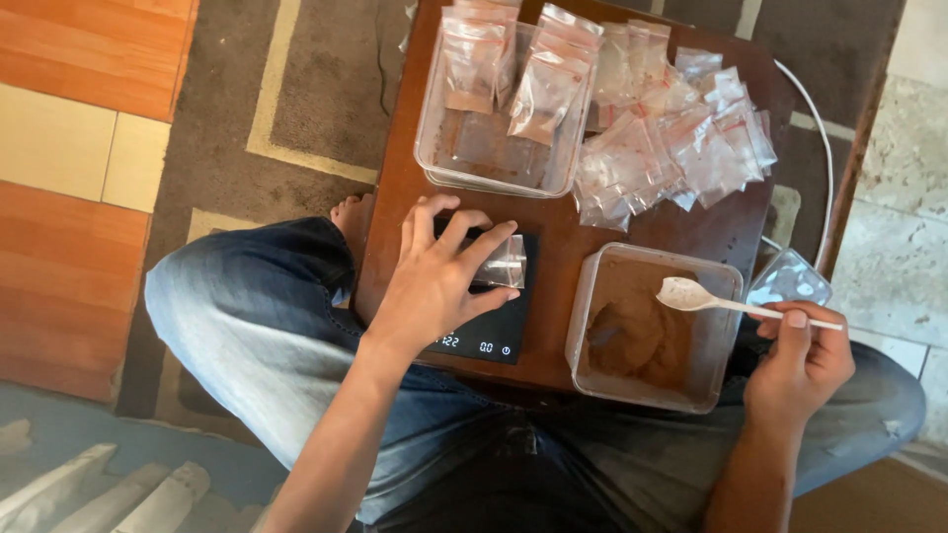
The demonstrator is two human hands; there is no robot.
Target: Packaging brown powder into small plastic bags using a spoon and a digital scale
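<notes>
My left hand point(434, 271) rests on a black digital scale point(486, 341) and pinches a small clear zip bag point(501, 264) lying on it. My right hand point(802, 357) grips the handle of a white plastic spoon point(689, 294), whose bowl hovers over a clear plastic tub point(585, 296) holding brown powder point(632, 331). Both sit on a small dark wooden table point(553, 232) between my knees.
A clear tray point(434, 148) at the table's far side holds filled small bags. A pile of several empty zip bags point(671, 138) lies to its right. A clear lid point(790, 281) and a white cable point(820, 138) lie at the right edge. Rug and wood floor surround.
</notes>
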